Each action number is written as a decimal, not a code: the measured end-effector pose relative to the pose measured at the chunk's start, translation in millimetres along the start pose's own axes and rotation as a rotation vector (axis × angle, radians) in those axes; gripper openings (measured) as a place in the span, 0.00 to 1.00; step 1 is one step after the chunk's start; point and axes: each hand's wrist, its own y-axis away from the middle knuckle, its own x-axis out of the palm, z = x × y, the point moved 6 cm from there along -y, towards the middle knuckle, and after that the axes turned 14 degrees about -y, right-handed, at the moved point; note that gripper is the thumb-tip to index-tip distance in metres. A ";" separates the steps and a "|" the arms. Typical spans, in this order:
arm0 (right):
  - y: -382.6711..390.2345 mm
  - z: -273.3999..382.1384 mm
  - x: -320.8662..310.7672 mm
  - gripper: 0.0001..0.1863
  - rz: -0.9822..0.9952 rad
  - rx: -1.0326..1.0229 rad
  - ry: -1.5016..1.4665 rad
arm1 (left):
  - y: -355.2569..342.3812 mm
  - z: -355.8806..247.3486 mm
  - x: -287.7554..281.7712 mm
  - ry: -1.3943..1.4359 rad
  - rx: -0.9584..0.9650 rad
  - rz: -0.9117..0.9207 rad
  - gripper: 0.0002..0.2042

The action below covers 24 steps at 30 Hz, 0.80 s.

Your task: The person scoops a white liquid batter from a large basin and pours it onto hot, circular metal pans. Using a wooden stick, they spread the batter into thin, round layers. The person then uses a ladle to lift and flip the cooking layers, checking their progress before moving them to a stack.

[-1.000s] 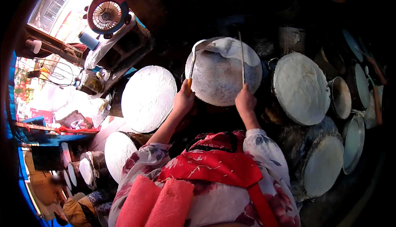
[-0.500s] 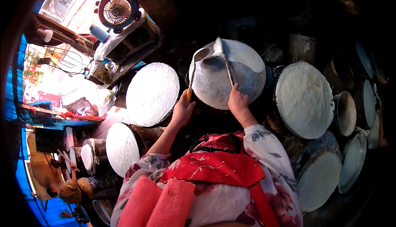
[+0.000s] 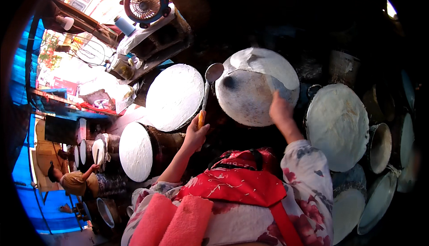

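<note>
My left hand (image 3: 195, 135) is closed around the orange handle of a small ladle (image 3: 214, 72). Its round bowl points up and stands just left of a large round drum-like top (image 3: 243, 105). White paste (image 3: 263, 65) covers the far part of that top; the nearer part is bare and greyish with a dark patch. Over the right side of this top, my right hand (image 3: 281, 109) is closed on a flat, pale scraper (image 3: 276, 84). The scraper's blade reaches the paste's lower right edge, though it is blurred and its handle is mostly hidden in the hand.
White-coated round tops stand close by on the left (image 3: 175, 97) and right (image 3: 337, 125). Several more drum-like bodies crowd the right, one a hollow rim (image 3: 380, 148). A fan (image 3: 144, 4) is on a stand at the far left. Another person (image 3: 78, 179) works at the left.
The ladle has moved off the paste-covered top to its left. My right hand has moved rightward and up with the scraper, and the paste now reaches farther down the right side.
</note>
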 end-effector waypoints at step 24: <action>-56.1 -32.1 -24.8 0.18 0.069 -0.333 0.077 | 36.2 15.4 2.4 0.264 -0.099 -0.139 0.21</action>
